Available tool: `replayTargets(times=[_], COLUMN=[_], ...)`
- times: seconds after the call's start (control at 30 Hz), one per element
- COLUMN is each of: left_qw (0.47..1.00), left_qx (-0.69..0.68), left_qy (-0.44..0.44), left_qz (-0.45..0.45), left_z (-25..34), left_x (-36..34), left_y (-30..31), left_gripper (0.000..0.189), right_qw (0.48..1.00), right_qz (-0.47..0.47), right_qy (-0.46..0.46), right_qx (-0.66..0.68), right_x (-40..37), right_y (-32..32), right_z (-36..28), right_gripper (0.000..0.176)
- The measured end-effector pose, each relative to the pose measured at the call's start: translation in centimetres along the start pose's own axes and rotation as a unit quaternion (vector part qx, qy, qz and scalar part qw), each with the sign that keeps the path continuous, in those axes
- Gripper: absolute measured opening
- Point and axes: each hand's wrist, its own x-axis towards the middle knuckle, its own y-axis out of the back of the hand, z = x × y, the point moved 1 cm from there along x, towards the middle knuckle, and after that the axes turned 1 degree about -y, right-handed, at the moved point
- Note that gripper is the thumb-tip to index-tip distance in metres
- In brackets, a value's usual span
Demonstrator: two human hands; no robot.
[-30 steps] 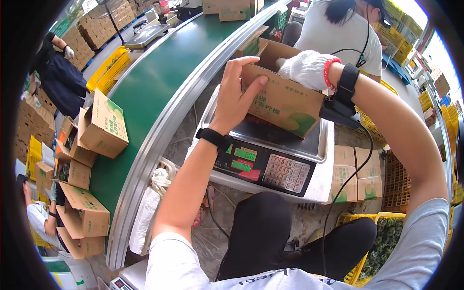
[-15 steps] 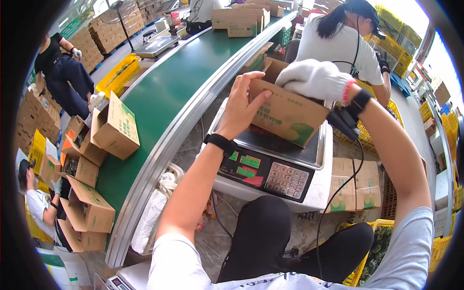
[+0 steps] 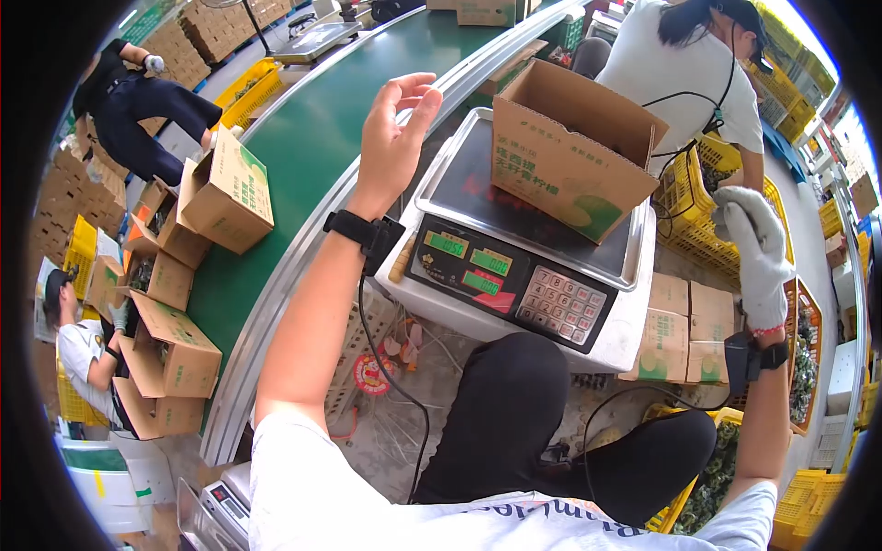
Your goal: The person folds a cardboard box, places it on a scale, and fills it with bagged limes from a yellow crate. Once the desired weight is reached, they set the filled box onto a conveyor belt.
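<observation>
An open cardboard box [image 3: 562,163] with green print stands on the steel platform of an electronic scale [image 3: 514,266], whose green displays are lit. My bare left hand [image 3: 393,138] is raised to the left of the box, fingers apart, touching nothing. My right hand [image 3: 759,253], in a white knit glove, is lifted off to the right of the scale, well clear of the box and holding nothing. What lies inside the box is hidden by its walls.
A green conveyor belt [image 3: 303,156] curves past on the left, carrying an open carton [image 3: 230,197]. More open cartons [image 3: 170,358] sit beside a person lower left. Another person in a white shirt [image 3: 684,64] stands behind the scale. Yellow crates [image 3: 703,230] and flat cartons [image 3: 684,335] lie right.
Both hands have let go of the box and pulled away: the left lifted up and left, the gloved right came out of the box and swung down to the right.
</observation>
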Motion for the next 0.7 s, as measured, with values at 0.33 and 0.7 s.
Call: replayTargets(times=[0.33, 0.7], left_qw=[0.999, 0.991], left_qx=[-0.036, -0.107], left_qy=[0.003, -0.054], left_qz=[-0.02, -0.053], left_z=[-0.3, 0.8], left_x=[-0.4, 1.0], left_y=[-2.0, -6.9], left_gripper=[0.044, 0.045], right_qw=[0.998, 0.939], right_qz=[0.048, 0.067], right_qy=[0.034, 0.232], right_qx=[0.008, -0.244], right_x=[-1.0, 1.8], right_y=[-4.2, -9.1], right_z=[1.5, -1.5], right_gripper=[0.05, 0.086])
